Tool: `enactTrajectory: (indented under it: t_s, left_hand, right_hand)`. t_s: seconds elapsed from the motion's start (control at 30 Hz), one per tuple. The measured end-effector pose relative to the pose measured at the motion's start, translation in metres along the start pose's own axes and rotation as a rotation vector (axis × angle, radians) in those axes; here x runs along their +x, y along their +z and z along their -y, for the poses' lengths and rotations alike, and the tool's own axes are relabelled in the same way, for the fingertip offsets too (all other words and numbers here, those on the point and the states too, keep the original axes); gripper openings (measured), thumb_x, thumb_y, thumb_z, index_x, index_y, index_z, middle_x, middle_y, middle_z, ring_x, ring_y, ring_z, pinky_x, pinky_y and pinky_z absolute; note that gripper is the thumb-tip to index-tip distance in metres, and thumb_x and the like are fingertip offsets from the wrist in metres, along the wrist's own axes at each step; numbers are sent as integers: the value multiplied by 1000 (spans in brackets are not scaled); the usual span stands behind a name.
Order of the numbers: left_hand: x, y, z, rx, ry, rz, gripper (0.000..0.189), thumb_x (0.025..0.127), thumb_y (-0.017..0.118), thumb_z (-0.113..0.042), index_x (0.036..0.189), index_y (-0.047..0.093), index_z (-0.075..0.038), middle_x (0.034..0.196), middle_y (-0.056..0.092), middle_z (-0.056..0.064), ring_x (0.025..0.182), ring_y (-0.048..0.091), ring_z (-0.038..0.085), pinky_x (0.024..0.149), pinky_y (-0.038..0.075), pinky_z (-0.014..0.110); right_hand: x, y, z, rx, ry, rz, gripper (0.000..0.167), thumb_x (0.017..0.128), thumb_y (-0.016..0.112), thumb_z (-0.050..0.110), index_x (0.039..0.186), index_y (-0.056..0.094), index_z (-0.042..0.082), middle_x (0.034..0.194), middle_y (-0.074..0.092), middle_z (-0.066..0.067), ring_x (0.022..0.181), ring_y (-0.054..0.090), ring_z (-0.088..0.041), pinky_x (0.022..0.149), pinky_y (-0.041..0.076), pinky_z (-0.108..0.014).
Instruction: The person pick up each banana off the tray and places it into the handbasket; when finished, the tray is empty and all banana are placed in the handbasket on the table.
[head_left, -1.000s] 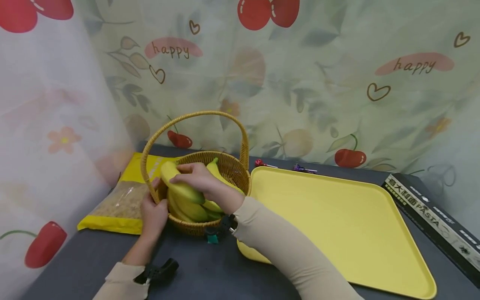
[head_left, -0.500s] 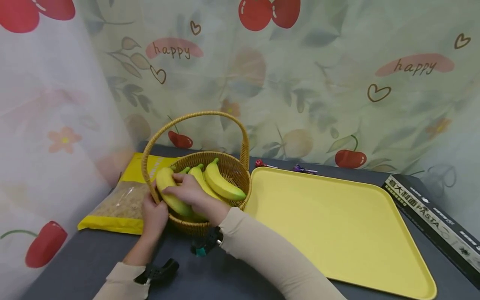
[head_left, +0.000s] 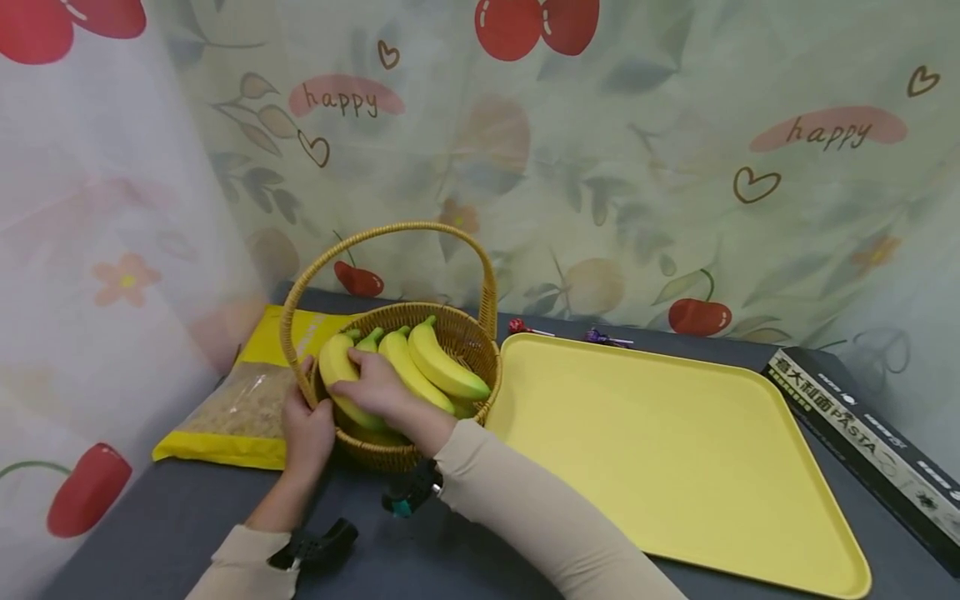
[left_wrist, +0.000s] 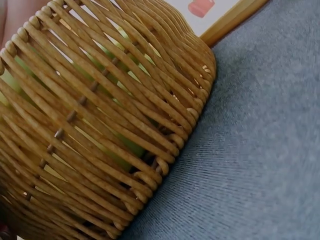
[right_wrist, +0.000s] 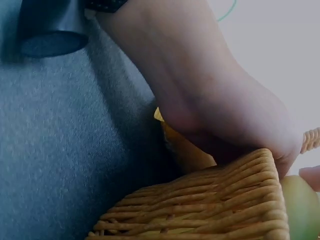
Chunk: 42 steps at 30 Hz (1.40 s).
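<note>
A wicker basket (head_left: 390,457) with a tall arched handle stands on the dark table and holds several bananas (head_left: 444,367). My left hand (head_left: 307,427) grips its left rim by the foot of the handle. Inside the basket's left side, my right hand (head_left: 378,387) holds the leftmost banana (head_left: 335,360) between thumb and fingers; the fingertips are partly hidden. The left wrist view is filled by the basket wall (left_wrist: 95,115), with green-yellow fruit showing through the gaps. In the right wrist view, the left hand (right_wrist: 235,115) touches the rim beside a banana (right_wrist: 299,210).
A yellow tray (head_left: 675,450) lies right of the basket. Behind it are a red lollipop (head_left: 519,326) and a purple one (head_left: 597,337). A black pasta box (head_left: 862,442) lies far right. A yellow bag of grainy food (head_left: 240,400) lies left of the basket.
My right hand has lowered the banana from above the others into the basket's left side, moving left and uncovering the bananas to its right. My left hand stays on the rim.
</note>
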<state>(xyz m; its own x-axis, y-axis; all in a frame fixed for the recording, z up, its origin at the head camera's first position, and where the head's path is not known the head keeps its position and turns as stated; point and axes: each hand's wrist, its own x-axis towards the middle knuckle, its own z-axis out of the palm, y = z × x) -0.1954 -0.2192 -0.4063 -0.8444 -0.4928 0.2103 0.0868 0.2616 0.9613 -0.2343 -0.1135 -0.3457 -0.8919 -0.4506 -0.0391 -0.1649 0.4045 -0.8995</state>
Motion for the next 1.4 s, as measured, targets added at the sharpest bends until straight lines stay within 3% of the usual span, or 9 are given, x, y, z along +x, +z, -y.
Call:
enactTrajectory:
  t_s: [0.13,0.23,0.43,0.53,0.67,0.83,1.1,1.3,1.4]
  left_hand:
    - [-2,0,1,18,45,-22,64,79,42,5,142,37,-6,142,43,15,126,43,26,91,36,11]
    - [-3,1,3,7,105,-52,64,77,42,5,140,39,-4,141,45,15,125,44,22,86,33,4]
    - [-5,4,3,-222,278,-100,60,73,38,12,133,45,6,135,48,21,118,46,1,92,36,6]
    - [-6,6,2,-274,329,-107,58,73,36,14,129,47,9,130,53,18,116,48,-1,93,37,9]
    - [-6,7,0,-259,300,-109,51,78,39,12,128,48,7,129,54,12,117,46,-1,95,36,9]
    - [-4,8,-2,-234,219,-75,44,85,41,10,128,46,4,129,51,13,117,44,1,94,34,7]
    - [-1,10,3,-306,225,-33,40,88,38,10,127,41,9,122,49,-7,121,40,1,98,32,9]
    - [-2,10,3,-286,208,-25,32,89,37,8,121,41,10,132,46,12,130,36,14,101,29,9]
    - [-3,10,3,-273,195,-19,28,90,37,7,118,41,11,135,42,18,132,34,21,101,29,8]
  right_hand:
    - [0,-1,2,-117,-44,29,62,86,63,17,141,38,3,144,42,-11,131,41,-19,104,36,-25]
    - [-1,-2,4,-166,-49,55,62,87,62,19,142,36,4,146,38,-11,134,38,-19,107,34,-26]
    - [-1,-2,5,-210,-58,102,64,89,58,19,145,29,3,152,27,-12,138,29,-19,111,27,-26]
    - [-3,-1,5,-217,-77,150,63,91,53,14,146,23,1,154,17,-14,141,20,-19,114,21,-26]
    - [-5,-2,4,-241,-97,212,61,89,46,6,145,22,0,156,8,-14,143,11,-19,115,14,-24]
    - [-7,-3,3,-276,-137,221,59,88,45,3,144,23,-2,155,8,-15,142,15,-19,114,18,-23]
    - [-10,-8,-3,-203,-135,194,56,89,50,5,142,31,0,154,19,-12,140,22,-19,111,25,-23]
    - [-23,-24,-9,-78,-88,223,59,92,54,22,144,31,5,153,23,-6,139,28,-18,110,30,-29]
    - [-36,-40,-10,22,-102,257,62,93,54,22,145,27,5,154,20,-6,139,27,-20,110,30,-33]
